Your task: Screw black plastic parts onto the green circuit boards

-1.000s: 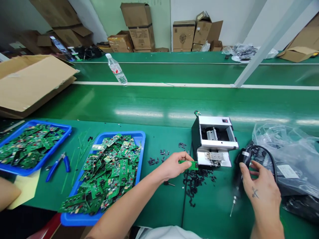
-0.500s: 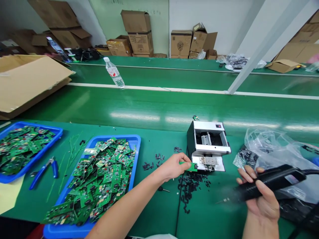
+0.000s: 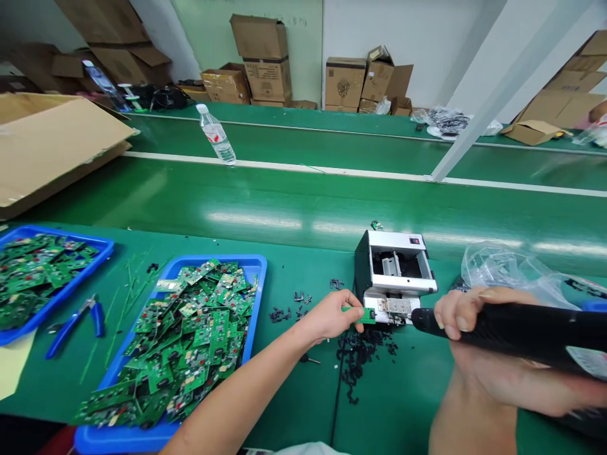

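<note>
My left hand (image 3: 332,316) is closed, pinching a small green circuit board (image 3: 366,315) at the front of a silver and black tabletop machine (image 3: 391,238). My right hand (image 3: 493,373) grips a black electric screwdriver (image 3: 526,332). Its narrow front end points left, close to the machine's front right corner, and the bit cannot be made out. Small black plastic parts (image 3: 363,351) lie in a heap below the machine. Left of my forearm, a blue tray (image 3: 258,297) is heaped with green circuit boards (image 3: 208,341).
Farther left are blue-handled cutters (image 3: 71,332), thin green strips (image 3: 126,303) and a second blue tray (image 3: 105,253) of boards. Clear plastic bags (image 3: 507,268) lie behind my right hand. A water bottle (image 3: 217,136) stands beyond the green belt; a large carton (image 3: 61,145) is at left.
My right hand has lifted and turned the electric screwdriver, bringing its front end up beside the machine. My left hand keeps the circuit board in nearly the same place.
</note>
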The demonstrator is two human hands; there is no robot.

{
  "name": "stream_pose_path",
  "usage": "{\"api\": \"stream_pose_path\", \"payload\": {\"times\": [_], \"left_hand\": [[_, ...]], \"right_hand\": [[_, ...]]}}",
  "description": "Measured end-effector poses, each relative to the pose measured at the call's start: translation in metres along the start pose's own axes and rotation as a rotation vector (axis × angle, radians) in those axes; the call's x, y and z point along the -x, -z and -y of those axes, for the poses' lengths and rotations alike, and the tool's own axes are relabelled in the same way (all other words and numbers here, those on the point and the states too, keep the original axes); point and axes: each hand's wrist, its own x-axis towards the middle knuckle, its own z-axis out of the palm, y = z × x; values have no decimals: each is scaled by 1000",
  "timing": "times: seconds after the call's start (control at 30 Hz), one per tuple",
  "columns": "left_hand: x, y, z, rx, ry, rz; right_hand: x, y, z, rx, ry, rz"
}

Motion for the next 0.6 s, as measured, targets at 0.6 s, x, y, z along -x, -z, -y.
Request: {"api": "stream_pose_path", "payload": {"times": [0.6], "left_hand": [[5,-2,-7,-53,-18,-5]], "right_hand": [[4,-16,-6,-20,-179,2]]}}
